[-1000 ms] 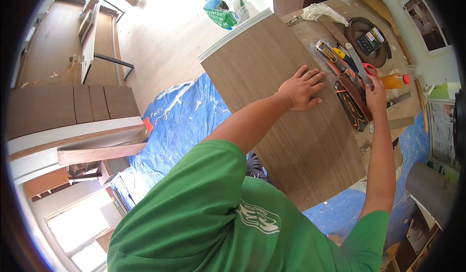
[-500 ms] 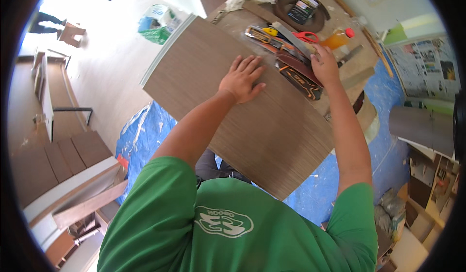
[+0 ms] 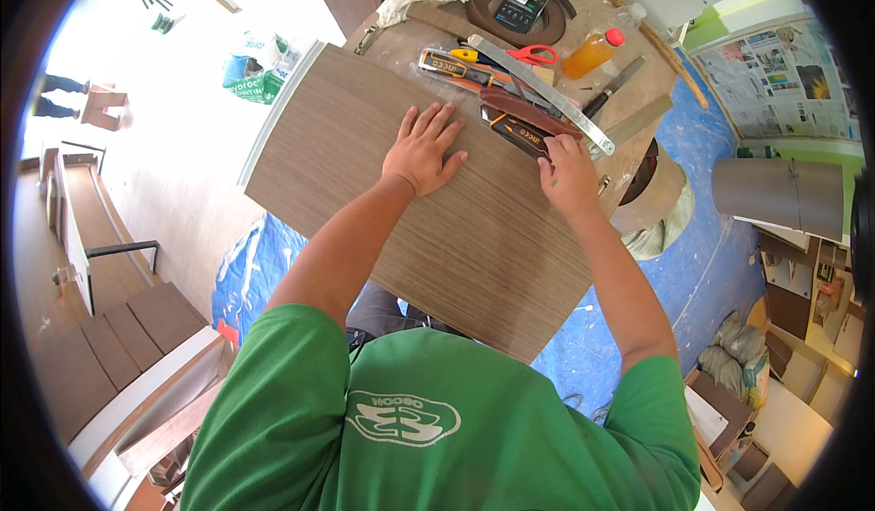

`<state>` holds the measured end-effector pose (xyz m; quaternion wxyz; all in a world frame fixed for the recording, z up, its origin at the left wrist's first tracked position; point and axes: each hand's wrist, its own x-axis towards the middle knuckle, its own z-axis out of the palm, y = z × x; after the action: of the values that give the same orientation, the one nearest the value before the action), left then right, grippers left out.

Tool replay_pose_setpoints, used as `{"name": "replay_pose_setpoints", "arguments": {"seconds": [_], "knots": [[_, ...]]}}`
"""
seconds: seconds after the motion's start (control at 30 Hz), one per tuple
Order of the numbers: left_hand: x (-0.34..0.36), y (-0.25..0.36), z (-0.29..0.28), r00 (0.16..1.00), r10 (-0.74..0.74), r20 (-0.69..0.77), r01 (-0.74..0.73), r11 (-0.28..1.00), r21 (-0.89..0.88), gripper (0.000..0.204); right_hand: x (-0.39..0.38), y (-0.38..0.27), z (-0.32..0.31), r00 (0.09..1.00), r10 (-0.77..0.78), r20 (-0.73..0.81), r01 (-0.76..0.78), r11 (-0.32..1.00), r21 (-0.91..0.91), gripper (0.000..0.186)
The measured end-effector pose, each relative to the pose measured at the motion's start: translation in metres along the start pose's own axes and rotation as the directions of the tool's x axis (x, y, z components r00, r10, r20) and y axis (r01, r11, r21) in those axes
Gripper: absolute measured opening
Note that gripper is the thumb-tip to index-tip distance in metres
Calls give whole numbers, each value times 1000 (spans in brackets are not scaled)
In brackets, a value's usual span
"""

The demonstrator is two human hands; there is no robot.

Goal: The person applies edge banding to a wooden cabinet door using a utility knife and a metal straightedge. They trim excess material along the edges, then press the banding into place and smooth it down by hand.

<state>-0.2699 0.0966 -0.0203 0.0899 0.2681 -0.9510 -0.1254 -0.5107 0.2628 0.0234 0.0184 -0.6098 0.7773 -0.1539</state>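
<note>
My left hand [image 3: 425,151] lies flat, fingers spread, on a brown wood-grain panel [image 3: 447,237]. At the panel's far right edge, my right hand [image 3: 569,177] has its fingers curled together on the near end of a black-and-orange case [image 3: 518,134]; its fingertips are partly hidden. A long dark-red strip or pad [image 3: 529,113] lies along that case. Slanting past it is a flat metal bar [image 3: 547,84] with a hole at its end. Beyond lie red-handled scissors [image 3: 532,54], a yellow-ended tool [image 3: 467,55] and a clear-packed black-and-orange tool [image 3: 454,68].
On the worktable [image 3: 643,105] stand an orange drink bottle [image 3: 588,55] and a coil of brown edging strip [image 3: 477,0] with a phone [image 3: 525,3] on it. A whitish cloth [image 3: 415,2] lies at the far edge. Blue sheeting [image 3: 629,278] covers floor below.
My right hand has come off the tools by the metal bar and moved nearer, to the case's end. The bar's end now shows uncovered. My left hand stays on the panel; the view has shifted.
</note>
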Motion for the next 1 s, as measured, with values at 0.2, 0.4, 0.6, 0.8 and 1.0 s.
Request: {"name": "replay_pose_setpoints", "arguments": {"seconds": [0.2,0.4,0.6,0.8,1.0], "knots": [[1,0,-1,1000,-3,5,4,1000,-10,56,-7,-8,21,997,25,-68,-38,979,-199,47],[1,0,1,1000,-6,-9,6,1000,-11,56,1,1,21,985,134,106,-126,988,-85,48],[1,0,0,1000,0,-16,0,1000,-15,56,-7,10,27,994,63,93,-57,996,-63,52],[3,1,-3,1000,10,-22,-11,999,-33,54,-19,18,13,994,-79,-81,85,993,77,53],[0,3,-3,1000,-1,-12,0,999,-38,53,-90,-1,-53,866,348,359,-445,210,871,46]]}}
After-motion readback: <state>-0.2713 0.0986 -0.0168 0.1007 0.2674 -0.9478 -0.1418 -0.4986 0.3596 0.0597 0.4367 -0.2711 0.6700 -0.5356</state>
